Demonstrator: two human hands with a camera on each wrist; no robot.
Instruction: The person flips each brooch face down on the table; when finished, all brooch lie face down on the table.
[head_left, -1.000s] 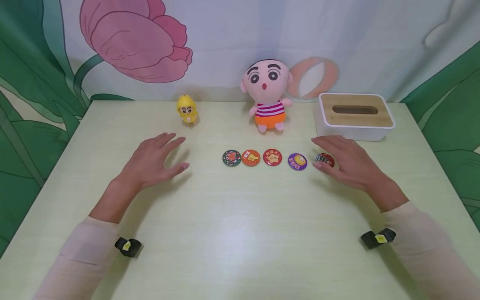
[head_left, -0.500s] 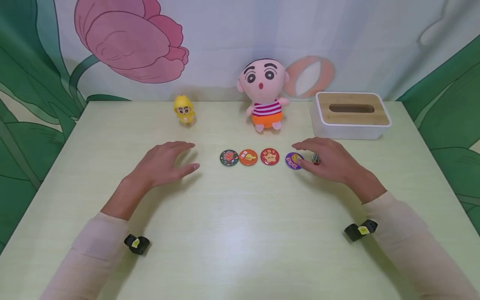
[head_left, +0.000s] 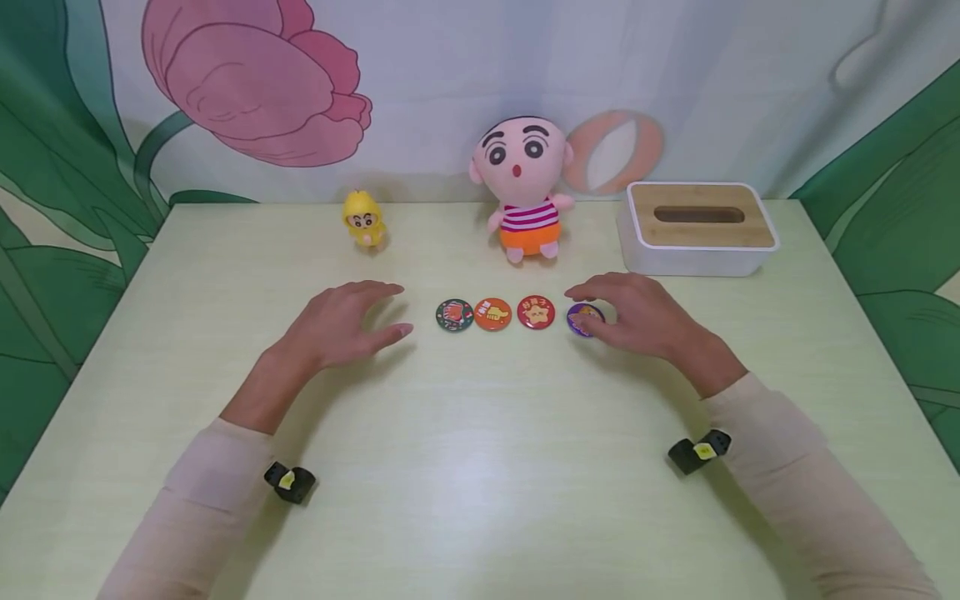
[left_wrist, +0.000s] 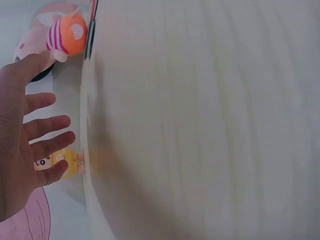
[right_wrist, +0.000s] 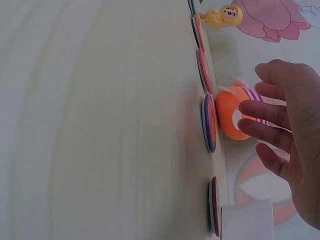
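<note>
Round badges lie in a row across the middle of the table in the head view: dark green, orange, red with a star and purple. My right hand hovers above the purple one, thumb and fingers spread apart, covering part of it. Another red badge shows in the right wrist view, hidden under that hand in the head view. To the left of the row, my left hand is held over the table with fingers apart. Neither hand holds anything.
Behind the badges sits a plush doll in a striped top and orange shorts. A small yellow figurine stands at the back left. A white tissue box with a wooden lid occupies the back right, before a curtain.
Both hands have moved inward, the left rightward and the right leftward from the last red badge to over the purple one. The badges keep their order; the whole view has shifted slightly.
</note>
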